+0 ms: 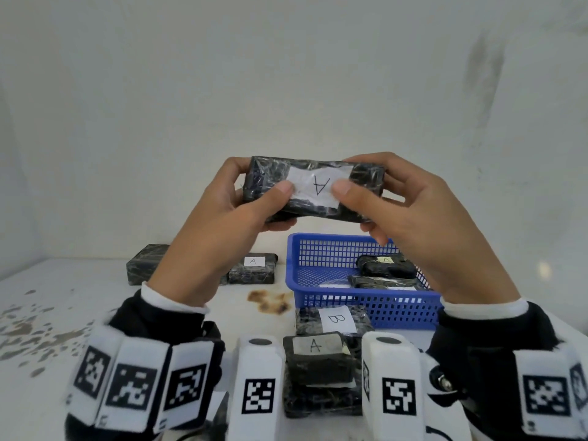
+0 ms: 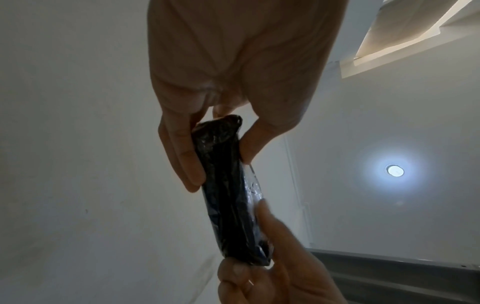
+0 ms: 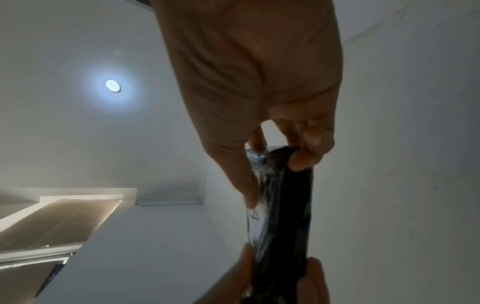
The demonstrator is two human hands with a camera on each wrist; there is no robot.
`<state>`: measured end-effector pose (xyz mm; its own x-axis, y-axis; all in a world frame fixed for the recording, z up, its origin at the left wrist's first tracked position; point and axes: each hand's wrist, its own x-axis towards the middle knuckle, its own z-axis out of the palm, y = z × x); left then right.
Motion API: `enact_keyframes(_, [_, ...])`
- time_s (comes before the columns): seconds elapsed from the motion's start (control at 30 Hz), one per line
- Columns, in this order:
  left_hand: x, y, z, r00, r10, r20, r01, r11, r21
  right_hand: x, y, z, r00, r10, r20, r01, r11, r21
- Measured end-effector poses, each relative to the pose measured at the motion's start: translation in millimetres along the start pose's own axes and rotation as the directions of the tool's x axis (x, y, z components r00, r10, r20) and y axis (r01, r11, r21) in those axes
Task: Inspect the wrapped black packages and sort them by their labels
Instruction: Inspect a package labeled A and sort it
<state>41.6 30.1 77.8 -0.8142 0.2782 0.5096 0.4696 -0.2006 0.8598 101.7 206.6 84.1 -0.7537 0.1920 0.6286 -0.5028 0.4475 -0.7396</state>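
Both hands, left hand (image 1: 222, 214) and right hand (image 1: 413, 224), pinch package (image 1: 313, 189), label A; far fingers hidden. Basket (image 1: 321, 249) packages partly occluded.

The head camera looks forward and down from above the bench (image 1: 95, 313), close behind both hands, toward the white wall. Each wrist camera sits very near its own palm and faces steeply upward, to the ceiling and a round ceiling lamp (image 2: 394, 170). All three views share the held package (image 1: 313, 189), and the wrist views share the lamp too.
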Motion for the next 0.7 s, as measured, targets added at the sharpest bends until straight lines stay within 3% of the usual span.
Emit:
enact_keyframes(0.47, [-5.5, 4.4, 6.1, 1.0, 0.001, 0.026, -0.003, 0.999, 0.042, -1.5, -3.1, 4.4, 0.999, -0.039, 0.002, 0.039, 0.999, 0.015])
enact_keyframes(0.7, [-0.6, 2.1, 2.7, 0.999, 0.043, -0.008, -0.044, 0.983, -0.18, 2.0, 1.3, 3.6, 1.0, -0.007, 0.021, 0.007, 1.0, 0.027])
